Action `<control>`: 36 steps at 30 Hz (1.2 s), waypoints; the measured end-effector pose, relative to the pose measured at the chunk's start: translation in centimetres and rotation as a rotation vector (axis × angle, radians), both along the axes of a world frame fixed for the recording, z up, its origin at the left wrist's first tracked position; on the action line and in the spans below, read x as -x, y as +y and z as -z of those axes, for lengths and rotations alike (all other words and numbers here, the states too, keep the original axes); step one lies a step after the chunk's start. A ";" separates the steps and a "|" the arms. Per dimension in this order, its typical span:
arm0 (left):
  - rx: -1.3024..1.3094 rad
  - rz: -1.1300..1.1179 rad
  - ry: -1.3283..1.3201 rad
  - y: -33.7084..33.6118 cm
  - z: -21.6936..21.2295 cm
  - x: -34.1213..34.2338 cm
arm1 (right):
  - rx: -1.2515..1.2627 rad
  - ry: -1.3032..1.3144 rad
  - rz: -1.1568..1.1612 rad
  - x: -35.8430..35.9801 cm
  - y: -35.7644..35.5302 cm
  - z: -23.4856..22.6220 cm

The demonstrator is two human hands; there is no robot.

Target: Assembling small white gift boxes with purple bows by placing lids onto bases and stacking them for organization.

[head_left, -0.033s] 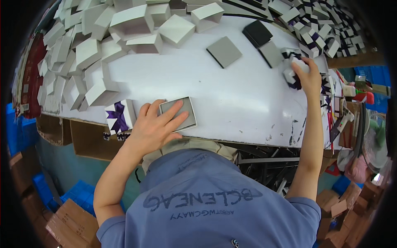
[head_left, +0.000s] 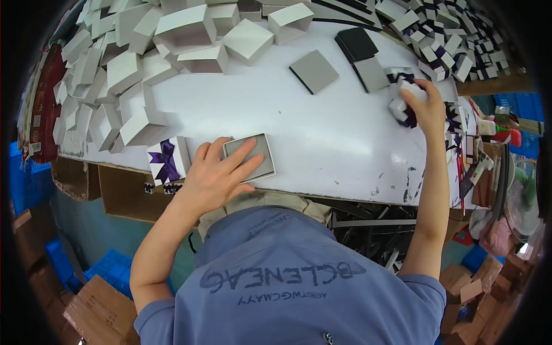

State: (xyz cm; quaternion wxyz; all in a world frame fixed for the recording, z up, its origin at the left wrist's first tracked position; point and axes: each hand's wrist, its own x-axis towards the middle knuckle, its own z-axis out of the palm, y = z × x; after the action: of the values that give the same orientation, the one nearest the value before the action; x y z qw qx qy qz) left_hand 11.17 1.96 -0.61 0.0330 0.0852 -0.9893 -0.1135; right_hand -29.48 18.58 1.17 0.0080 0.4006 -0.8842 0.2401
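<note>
My left hand point(head_left: 221, 168) rests with fingers spread over a small open white box point(head_left: 273, 167), two fingertips on the grey pad point(head_left: 253, 149) inside it. Left of that hand stands a closed white gift box point(head_left: 167, 161) with a purple ribbon bow. At the right side of the table, my right hand point(head_left: 426, 106) has its fingers closed on a small white box point(head_left: 411, 92) with dark ribbon, among a cluster of similar ribboned pieces. Its underside is hidden. Beside the cluster lie a grey square pad point(head_left: 371, 75) and a black square piece point(head_left: 356, 45).
Another grey square pad point(head_left: 314, 72) lies mid-table. Open white boxes point(head_left: 123, 75) are heaped at the far left. Many small ribboned boxes point(head_left: 454, 43) pile up at the far right. Below the table's front edge is an open cardboard box point(head_left: 123, 198).
My right hand and the small ribboned boxes have shifted slightly left, and the black piece and the grey pad beside them too. My left hand stays on the open box.
</note>
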 end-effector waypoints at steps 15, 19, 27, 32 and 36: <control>-0.504 -0.039 0.497 0.4 4.5 1.4 | 0.245 -0.213 -0.591 -12.4 -3.8 -3.2; -0.705 -0.065 0.609 0.4 4.7 2.5 | 0.149 -0.314 -0.832 -20.1 -5.2 1.2; -0.189 -0.054 0.298 0.1 1.7 2.2 | 0.121 0.034 -0.919 -21.1 -3.7 2.8; -0.110 -0.137 0.225 0.0 1.4 2.3 | 0.140 0.061 -0.890 -21.2 -4.7 3.6; -0.106 -0.133 0.238 -1.1 1.9 1.6 | 0.128 0.021 -0.964 -20.7 -6.3 2.6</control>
State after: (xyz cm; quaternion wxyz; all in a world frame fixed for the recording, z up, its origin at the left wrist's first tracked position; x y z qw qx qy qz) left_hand 9.62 0.83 -2.51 0.1531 0.1379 -0.9632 -0.1726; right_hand -8.74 12.28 -1.43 -0.0705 0.7656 -0.5813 0.2663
